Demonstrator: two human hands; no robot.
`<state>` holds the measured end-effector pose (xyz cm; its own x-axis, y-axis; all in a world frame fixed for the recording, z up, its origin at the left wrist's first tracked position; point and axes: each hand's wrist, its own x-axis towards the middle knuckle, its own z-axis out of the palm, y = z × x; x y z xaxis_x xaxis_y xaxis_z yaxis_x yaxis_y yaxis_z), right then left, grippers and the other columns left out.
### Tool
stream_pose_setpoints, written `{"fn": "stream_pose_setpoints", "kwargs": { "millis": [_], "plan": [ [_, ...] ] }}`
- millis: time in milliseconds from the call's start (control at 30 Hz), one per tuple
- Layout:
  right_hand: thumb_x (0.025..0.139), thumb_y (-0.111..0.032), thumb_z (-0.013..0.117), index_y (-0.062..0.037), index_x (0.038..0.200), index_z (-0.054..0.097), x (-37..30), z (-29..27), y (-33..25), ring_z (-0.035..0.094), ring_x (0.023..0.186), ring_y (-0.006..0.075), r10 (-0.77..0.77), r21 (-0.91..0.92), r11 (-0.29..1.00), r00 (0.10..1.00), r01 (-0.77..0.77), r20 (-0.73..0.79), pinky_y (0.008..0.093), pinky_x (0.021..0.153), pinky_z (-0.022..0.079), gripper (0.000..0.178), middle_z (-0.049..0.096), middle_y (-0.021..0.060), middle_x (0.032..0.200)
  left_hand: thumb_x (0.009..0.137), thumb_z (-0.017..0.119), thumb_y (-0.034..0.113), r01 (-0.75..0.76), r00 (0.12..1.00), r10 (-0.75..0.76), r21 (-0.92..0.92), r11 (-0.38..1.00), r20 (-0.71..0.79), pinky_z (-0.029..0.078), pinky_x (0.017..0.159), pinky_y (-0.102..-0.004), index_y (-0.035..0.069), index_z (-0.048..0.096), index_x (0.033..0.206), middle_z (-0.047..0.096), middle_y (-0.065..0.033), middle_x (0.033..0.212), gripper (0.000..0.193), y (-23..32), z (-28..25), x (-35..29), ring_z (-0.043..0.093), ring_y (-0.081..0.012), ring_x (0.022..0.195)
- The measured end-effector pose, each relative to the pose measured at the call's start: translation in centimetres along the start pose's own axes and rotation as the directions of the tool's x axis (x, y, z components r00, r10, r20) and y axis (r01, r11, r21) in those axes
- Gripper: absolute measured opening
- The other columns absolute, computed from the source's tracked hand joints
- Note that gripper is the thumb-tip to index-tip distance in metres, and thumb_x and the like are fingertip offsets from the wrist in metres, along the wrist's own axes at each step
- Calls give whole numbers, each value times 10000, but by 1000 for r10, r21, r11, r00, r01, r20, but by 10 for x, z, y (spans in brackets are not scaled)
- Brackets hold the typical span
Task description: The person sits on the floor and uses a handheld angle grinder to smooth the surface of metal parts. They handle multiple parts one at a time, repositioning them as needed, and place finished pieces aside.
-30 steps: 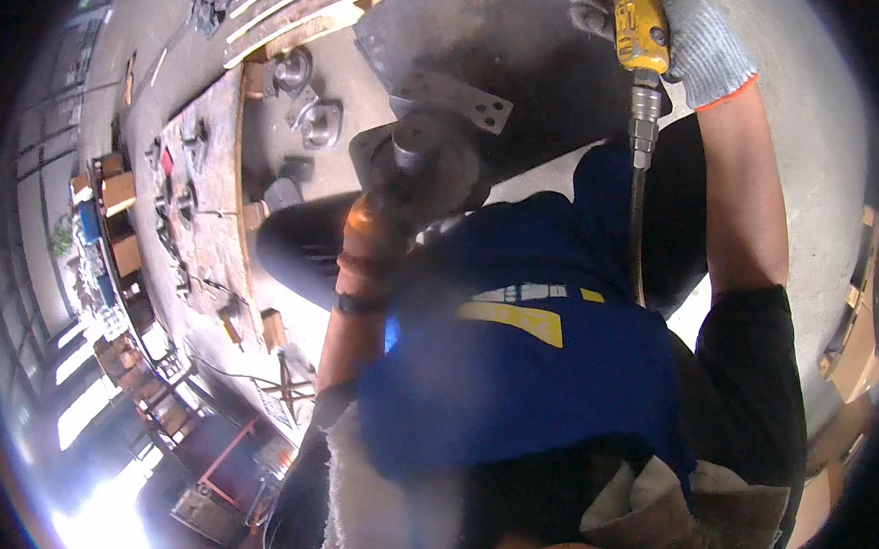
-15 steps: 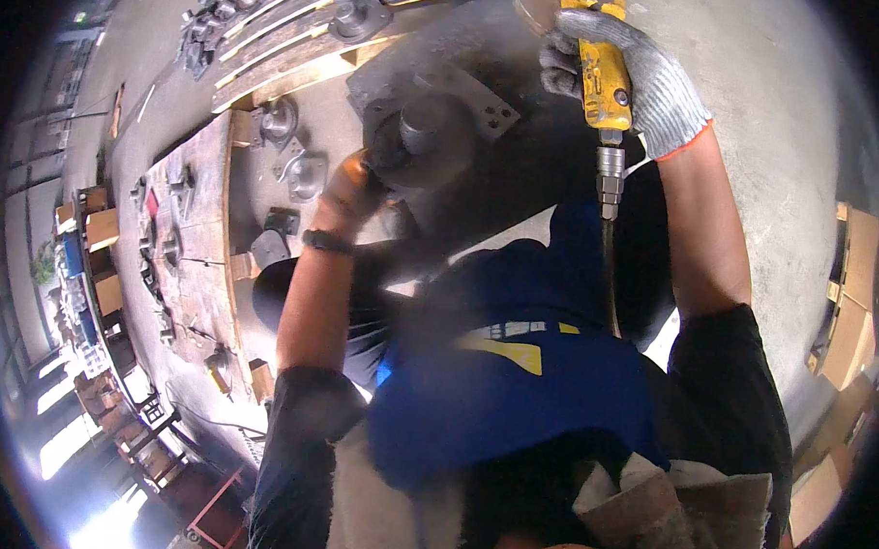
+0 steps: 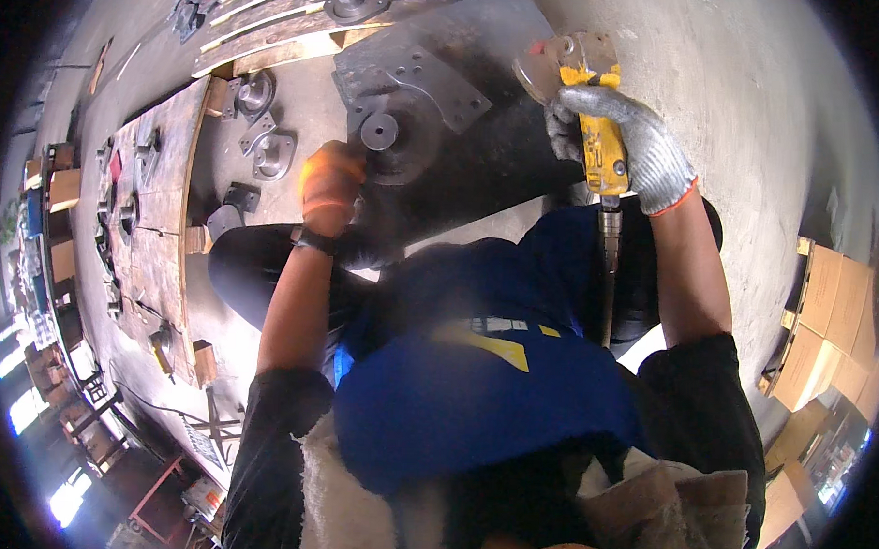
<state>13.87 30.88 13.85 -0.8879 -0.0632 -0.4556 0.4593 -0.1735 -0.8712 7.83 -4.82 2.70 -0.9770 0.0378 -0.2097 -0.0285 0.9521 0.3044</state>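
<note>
My right hand (image 3: 647, 146), in a grey knitted glove, is wrapped round the body of a yellow air grinder (image 3: 604, 150). The grinder's disc end points away from me, beyond the far right corner of a dark work surface, and a hose fitting (image 3: 610, 222) runs back from it toward my lap. On the dark work surface (image 3: 506, 166) lies a grey metal flange part (image 3: 379, 132) with a round upright hub and a drilled plate. My left hand (image 3: 331, 182), in an orange glove, is closed at the part's near left edge. Its fingertips are partly hidden.
A wooden table (image 3: 160, 236) with several metal parts stands on the left. More flange parts (image 3: 272, 155) lie between it and the work surface. A pallet (image 3: 274, 27) is at the far left, and cardboard boxes (image 3: 825, 317) stand on the right.
The right hand and grinder have come nearer to me. The left hand stays by the flange part. The whole view has shifted, so the wooden table sits farther left.
</note>
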Motion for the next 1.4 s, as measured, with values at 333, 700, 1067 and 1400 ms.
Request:
{"fn": "stream_pose_setpoints", "kwargs": {
  "millis": [333,700,1067,1400],
  "plan": [
    [840,-229,680,-10,1053,607,-7,0,-9,668,752,196,7,83,997,997,-2,-71,300,696,550,314,669,103,884,788,629,367,-138,986,148,-121,983,75,505,772,-434,82,670,914,666,-185,930,314,15,21,-98,624,-377,904],
    [849,-294,664,-41,953,624,7,14,-2,603,627,135,53,-212,976,998,-45,33,246,600,496,276,626,53,766,916,581,308,206,772,471,-869,451,427,512,772,-327,32,619,1121,685,-131,985,345,98,-19,-95,654,-237,888],
    [855,-289,623,-26,956,659,-4,57,-8,623,764,132,164,-294,946,985,-140,60,231,713,486,284,660,54,842,924,531,212,-616,713,633,-701,359,-303,464,916,-292,58,603,1124,640,-73,1108,263,156,72,-79,604,-201,1014],
    [746,-360,730,-35,981,652,87,104,-24,617,715,124,181,-442,890,977,-115,110,252,660,492,409,653,45,820,846,524,176,-725,688,723,-25,688,-65,496,776,-310,146,652,986,657,-29,970,192,125,69,-10,623,-182,887]
  ]
}}
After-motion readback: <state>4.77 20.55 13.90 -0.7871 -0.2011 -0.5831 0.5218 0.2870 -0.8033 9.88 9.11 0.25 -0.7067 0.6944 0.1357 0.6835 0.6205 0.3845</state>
